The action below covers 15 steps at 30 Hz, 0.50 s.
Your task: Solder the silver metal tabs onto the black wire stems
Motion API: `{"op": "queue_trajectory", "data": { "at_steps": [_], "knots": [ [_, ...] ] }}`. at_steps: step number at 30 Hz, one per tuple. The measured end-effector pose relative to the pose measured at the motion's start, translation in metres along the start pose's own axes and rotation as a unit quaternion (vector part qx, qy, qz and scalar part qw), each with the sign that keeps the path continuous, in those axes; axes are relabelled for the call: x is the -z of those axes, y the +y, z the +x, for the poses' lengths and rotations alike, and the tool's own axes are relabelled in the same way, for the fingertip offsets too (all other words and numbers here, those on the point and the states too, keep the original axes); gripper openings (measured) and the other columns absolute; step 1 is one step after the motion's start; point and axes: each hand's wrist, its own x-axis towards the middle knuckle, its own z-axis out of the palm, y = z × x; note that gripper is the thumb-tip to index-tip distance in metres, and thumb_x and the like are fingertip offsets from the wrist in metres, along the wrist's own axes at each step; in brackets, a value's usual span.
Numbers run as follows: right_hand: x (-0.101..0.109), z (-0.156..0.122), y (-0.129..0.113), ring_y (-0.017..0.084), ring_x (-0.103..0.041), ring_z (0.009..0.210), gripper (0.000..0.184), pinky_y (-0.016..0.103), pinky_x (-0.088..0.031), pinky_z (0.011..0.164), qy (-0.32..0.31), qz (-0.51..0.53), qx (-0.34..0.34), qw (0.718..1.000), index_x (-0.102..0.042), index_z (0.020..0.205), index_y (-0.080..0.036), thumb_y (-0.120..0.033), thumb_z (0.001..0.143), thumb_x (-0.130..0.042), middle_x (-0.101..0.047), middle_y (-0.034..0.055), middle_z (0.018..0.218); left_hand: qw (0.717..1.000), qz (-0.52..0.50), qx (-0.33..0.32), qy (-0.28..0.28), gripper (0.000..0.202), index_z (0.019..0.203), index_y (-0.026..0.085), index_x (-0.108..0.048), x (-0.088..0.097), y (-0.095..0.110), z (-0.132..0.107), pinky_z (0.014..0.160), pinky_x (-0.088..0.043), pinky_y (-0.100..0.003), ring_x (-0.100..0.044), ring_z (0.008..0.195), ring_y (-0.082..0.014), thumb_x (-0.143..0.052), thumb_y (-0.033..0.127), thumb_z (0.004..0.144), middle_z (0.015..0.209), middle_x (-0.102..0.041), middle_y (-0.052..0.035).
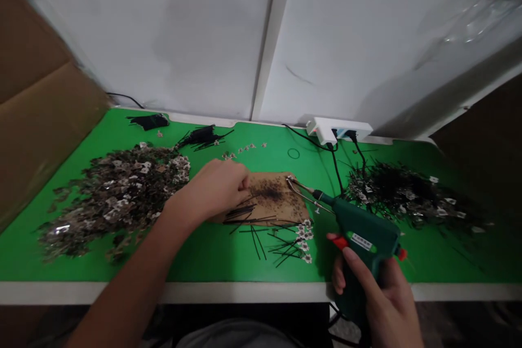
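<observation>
One green soldering gun (369, 221) is listed at four o'clock from a dark-speckled cardboard pad (297, 209), its handle wrapped by the closed right hand (382, 294) and its tip held at the pad's two o'clock corner. The left hand (214, 187) is placed at the pad's nine o'clock edge, fingers bent; whether anything is pinched there cannot be told. On the green tabletop (228, 269) are laid black-wired metal pieces (304, 247) at five o'clock, two wire bundles (202, 135) at ten, a white power strip (346, 124) at two.
</observation>
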Motion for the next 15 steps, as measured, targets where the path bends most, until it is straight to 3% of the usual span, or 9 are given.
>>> {"op": "queue_trajectory", "data": {
  "at_steps": [8, 15],
  "knots": [
    [-0.002, -0.001, -0.006, 0.014, -0.051, 0.049, 0.037, 0.025, -0.043, 0.047, -0.002, -0.028, -0.008, 1.000, -0.062, 0.099, -0.020, -0.049, 0.081, -0.078, -0.059, -0.0018, 0.054, 0.999, 0.043, -0.026, -0.008, 0.020, 0.068, 0.020, -0.070, -0.004, 0.005, -0.001, 0.058, -0.037, -0.031, -0.065, 0.062, -0.0235, -0.053, 0.013, 0.079, 0.065, -0.070, -0.0073],
    [-0.003, 0.000, -0.006, 0.014, -0.051, 0.046, 0.036, 0.024, -0.041, 0.044, -0.004, -0.029, -0.001, 1.000, -0.064, 0.097, -0.019, -0.050, 0.082, -0.077, -0.057, -0.0017, 0.052, 0.997, 0.078, -0.030, 0.004, 0.018, 0.077, 0.017, -0.073, -0.007, 0.009, 0.000, 0.066, -0.046, -0.032, -0.071, 0.073, -0.0280, -0.055, 0.018, 0.082, 0.070, -0.072, -0.0117]
  ]
}}
